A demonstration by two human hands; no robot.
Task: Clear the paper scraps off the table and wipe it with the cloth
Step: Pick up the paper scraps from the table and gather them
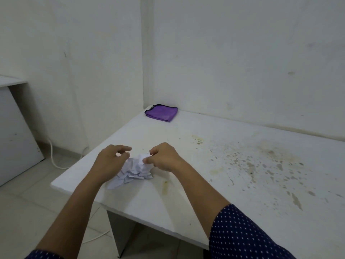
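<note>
Paper scraps (133, 171) on table (196, 187), in pinch of left hand (110, 162) and right hand (164, 158)

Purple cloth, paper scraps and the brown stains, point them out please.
Purple cloth (161, 113): head view, middle of its folded top.
Paper scraps (134, 171): head view, crumpled centre of the pile.
Brown stains (268, 152): head view, dark smear on the tabletop.
</note>
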